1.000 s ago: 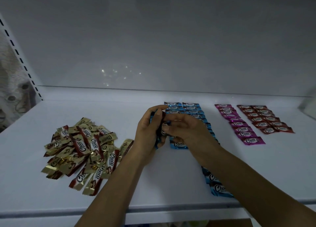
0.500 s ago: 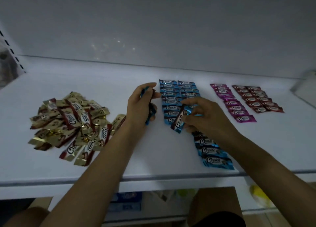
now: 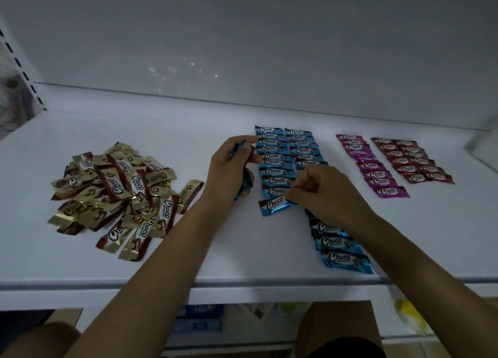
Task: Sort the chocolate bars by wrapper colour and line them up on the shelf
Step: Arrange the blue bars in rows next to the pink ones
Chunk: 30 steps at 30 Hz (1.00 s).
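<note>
Shelf (image 3: 188,126): white; it carries every bar.
Gold pile (image 3: 118,196): a loose heap of gold-and-red wrappers at 9 o'clock from the left hand. "Choco" reads on several.
Left hand (image 3: 229,171): the forearm comes in from 6 o'clock. The fingers are curled round a blue bundle (image 3: 247,186), gripped on edge above the shelf.
Blue columns (image 3: 272,155): two side by side, each wrapper marked "Choco". The right one runs under the right forearm to the shelf's front edge.
Loose blue bar (image 3: 273,206): lies slightly tilted at the 6 o'clock end of the left column, "Choco" facing up.
Right hand (image 3: 326,193): knuckles up, fingers curled, thumb and forefinger pinching that bar's right end.
Pink column (image 3: 374,169): one file at 3 o'clock from the blue, marked "Choco".
Red columns (image 3: 412,159): two files just right of the pink, writing too small to read.
</note>
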{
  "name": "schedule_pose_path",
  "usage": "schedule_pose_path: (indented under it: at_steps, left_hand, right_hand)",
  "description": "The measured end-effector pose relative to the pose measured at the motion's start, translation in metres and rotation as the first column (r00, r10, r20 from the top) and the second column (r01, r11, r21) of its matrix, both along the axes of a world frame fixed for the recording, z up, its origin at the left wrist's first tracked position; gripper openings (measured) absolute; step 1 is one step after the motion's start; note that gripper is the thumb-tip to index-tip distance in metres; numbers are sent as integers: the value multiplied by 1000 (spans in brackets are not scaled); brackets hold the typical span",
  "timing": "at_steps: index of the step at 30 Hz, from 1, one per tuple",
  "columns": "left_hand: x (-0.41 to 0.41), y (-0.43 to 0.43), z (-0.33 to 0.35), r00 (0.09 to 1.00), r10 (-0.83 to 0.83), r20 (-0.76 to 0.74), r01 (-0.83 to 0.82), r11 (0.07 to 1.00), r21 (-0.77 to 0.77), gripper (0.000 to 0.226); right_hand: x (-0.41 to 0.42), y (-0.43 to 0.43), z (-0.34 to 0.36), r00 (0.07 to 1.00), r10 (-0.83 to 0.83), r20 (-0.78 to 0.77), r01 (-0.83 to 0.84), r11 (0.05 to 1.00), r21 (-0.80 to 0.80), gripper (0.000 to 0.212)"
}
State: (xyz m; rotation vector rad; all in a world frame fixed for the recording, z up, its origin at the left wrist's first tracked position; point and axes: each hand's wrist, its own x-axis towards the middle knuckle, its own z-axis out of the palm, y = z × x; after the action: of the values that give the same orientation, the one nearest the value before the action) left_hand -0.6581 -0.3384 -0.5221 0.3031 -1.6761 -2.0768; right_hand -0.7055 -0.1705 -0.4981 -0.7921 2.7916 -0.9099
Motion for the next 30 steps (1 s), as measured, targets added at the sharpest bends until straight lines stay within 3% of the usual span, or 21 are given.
schedule_pose_path:
  at_steps: [5,11,15,20,22,24,27,30]
  left_hand:
    - [1,1,0,999,-29,19,29,1000,0,21]
    - [1,1,0,999,-39,17,40,999,-15,22]
    - [2,2,2,999,-42,34,43,999,-15,23]
    - [6,7,7,992,-109,66,114,990,-78,26]
    - [10,12,10,989,-150,9,150,978,-142,24]
    - [14,15,13,986,-161,-29,148,953,-264,25]
    - [18,21,23,981,-193,-28,164,894,-416,16]
    - [28,31,32,960,-278,-31,239,873,-426,11]
  right_hand:
    - [-2,3,-2,994,18,-111,-5,993,120,22]
    - [-5,4,-6,955,64,-290,-24,990,140,18]
    - [2,7,-6,923,188,-337,-187,982,35,6]
    - [4,5,-14,879,279,-386,-231,959,166,15]
    - [3,3,-11,906,234,-353,-216,972,89,12]
    - [7,4,0,945,134,-299,-174,978,-112,10]
    - [12,7,24,994,21,-106,-68,883,-465,16]
    - [12,12,42,997,81,-20,-80,870,-486,8]
